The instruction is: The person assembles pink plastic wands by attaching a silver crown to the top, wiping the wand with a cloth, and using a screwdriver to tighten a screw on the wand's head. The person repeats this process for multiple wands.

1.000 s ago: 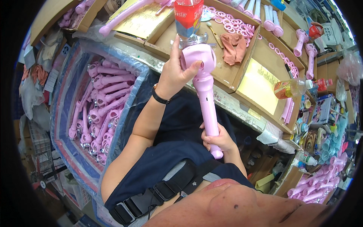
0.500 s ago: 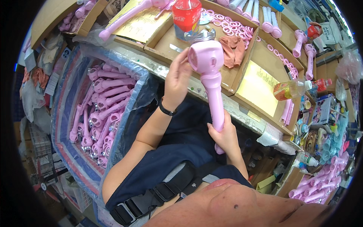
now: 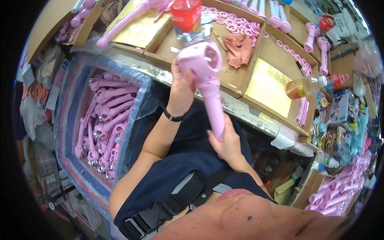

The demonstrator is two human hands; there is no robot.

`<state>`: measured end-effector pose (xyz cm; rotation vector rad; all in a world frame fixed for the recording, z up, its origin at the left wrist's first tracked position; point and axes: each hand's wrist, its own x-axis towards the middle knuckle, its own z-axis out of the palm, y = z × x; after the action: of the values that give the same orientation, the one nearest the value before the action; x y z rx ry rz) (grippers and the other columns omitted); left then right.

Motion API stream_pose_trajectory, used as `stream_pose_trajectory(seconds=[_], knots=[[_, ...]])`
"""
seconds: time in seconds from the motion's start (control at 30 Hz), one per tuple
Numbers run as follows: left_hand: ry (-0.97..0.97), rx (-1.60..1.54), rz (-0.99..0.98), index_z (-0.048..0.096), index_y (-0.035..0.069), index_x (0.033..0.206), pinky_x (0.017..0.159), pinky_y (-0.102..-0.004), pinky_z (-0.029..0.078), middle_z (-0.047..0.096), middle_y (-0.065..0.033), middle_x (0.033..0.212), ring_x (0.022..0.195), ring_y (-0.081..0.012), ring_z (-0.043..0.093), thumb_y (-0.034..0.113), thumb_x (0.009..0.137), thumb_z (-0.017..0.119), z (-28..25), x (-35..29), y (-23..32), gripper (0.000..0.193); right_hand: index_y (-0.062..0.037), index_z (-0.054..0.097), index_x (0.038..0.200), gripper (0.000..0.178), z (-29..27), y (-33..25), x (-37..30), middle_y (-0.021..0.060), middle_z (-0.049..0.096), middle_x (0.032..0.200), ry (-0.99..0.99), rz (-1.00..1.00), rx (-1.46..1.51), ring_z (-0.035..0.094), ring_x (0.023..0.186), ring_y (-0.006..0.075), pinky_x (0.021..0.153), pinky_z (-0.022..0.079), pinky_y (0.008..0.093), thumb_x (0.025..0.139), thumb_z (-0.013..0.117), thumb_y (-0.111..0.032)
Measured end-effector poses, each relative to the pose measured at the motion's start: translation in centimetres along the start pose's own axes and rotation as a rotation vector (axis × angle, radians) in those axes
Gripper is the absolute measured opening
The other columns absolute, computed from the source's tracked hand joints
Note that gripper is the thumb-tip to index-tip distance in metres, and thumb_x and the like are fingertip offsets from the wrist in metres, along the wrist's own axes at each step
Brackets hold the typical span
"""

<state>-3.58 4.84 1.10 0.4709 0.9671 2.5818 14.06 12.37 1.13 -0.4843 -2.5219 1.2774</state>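
Observation:
A pink plastic wand (image 3: 211,94) slants upward in front of me, its handle toward my body. Its wide hollow head has a round opening facing right, and something clear and shiny (image 3: 196,39) shows at its top end. My right hand (image 3: 226,140) is closed around the lower handle. At the head's left side, my left hand (image 3: 182,90) cups it with fingers behind and thumb in front; part of those fingers is hidden. Behind the head stands a bottle with a red label (image 3: 186,18) on a cardboard tray (image 3: 162,46).
To my left, a striped woven bag (image 3: 76,184) holds many similar pink wands (image 3: 110,106). Trays hold pink rings (image 3: 242,26), salmon-coloured cloth (image 3: 239,48) and yellow paper (image 3: 272,86). A yellow-liquid bottle (image 3: 300,89) lies at the right, with stacked pink parts (image 3: 336,192) below.
The wand has turned about its length, so its head opening now faces right instead of left. It has shifted slightly left and down. My left hand now grips the head's side.

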Motion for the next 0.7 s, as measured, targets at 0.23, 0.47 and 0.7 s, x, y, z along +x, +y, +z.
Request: stream_pose_trajectory(seconds=[0.23,0.47,0.7], knots=[[0.052,-0.141,-0.212,0.033,0.008,0.137,0.059,-0.0267,0.05,0.052,-0.0213,0.123,0.074,-0.0168,0.057,0.08,0.074,0.04,-1.4,-0.6,0.5,0.097,-0.0067,0.063,0.093,0.015,-6.4,3.8,5.5,0.0104,0.063,0.089,0.034,-0.26,-0.049,0.062,0.083,0.0255,0.072,0.051,0.0321,0.08,0.067,-0.014],[0.108,-0.119,-0.477,0.045,0.008,0.129,0.054,-0.0284,0.047,0.059,-0.0128,0.104,0.065,-0.0169,0.055,0.079,0.078,0.032,-1.7,-1.1,1.8,0.088,-0.0003,0.061,0.099,0.044,-13.8,14.5,19.4,0.0172,0.059,0.1,0.053,0.0,-0.664,0.053,0.101,0.032,0.09,0.042,0.0386,0.074,0.07,-0.036],[0.026,-0.156,-0.246,0.047,0.005,0.122,0.065,-0.0329,0.045,0.056,-0.0113,0.102,0.078,-0.0199,0.052,0.078,0.075,0.036,-2.1,-2.5,2.3,0.088,0.0004,0.059,0.101,0.052,-12.9,18.5,19.3,0.0172,0.058,0.102,0.167,0.072,-0.532,0.052,0.1,0.0304,0.085,0.042,0.0403,0.072,0.072,-0.041]])
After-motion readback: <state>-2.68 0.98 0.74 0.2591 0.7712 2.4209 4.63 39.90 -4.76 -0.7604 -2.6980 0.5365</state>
